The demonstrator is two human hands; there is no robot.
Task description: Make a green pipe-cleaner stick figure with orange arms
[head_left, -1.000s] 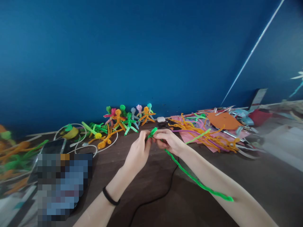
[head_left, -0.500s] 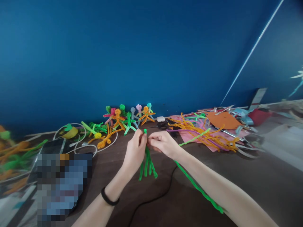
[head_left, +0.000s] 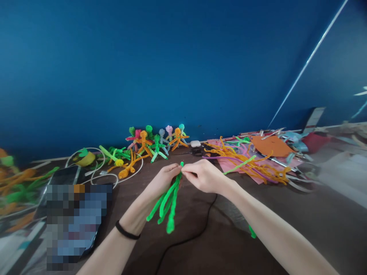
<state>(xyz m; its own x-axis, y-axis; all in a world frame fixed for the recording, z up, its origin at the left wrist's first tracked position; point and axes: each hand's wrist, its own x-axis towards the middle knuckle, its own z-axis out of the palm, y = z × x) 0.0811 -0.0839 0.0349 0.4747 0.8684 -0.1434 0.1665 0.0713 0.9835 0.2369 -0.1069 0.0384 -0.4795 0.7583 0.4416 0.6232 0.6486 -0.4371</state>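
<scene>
A bundle of green pipe cleaners (head_left: 171, 206) hangs over the desk, its several loose ends fanned down and to the left. Close to its small top knob, my left hand (head_left: 164, 178) is closed on it. My right hand (head_left: 204, 175) is pinched against the same top, touching the left fingertips. What exactly lies between the right fingers is partly hidden, but green pipe cleaner shows at the pinch. The tip of another green pipe cleaner (head_left: 252, 232) pokes out under my right forearm, the rest of it covered. A black band circles my left wrist.
Finished pipe-cleaner figures (head_left: 157, 147) stand along the blue wall. At right lie orange pipe cleaners (head_left: 243, 164) on pink sheets, with an orange sheet (head_left: 272, 146). A phone (head_left: 83, 225), a white cable (head_left: 116, 176), a white earbud case (head_left: 195, 144) and a black cord (head_left: 197, 233) are around.
The bundle's loose ends have swung left and toward me as both hands tilted it. My right hand has moved slightly right. The long green strand is now mostly hidden by my right forearm.
</scene>
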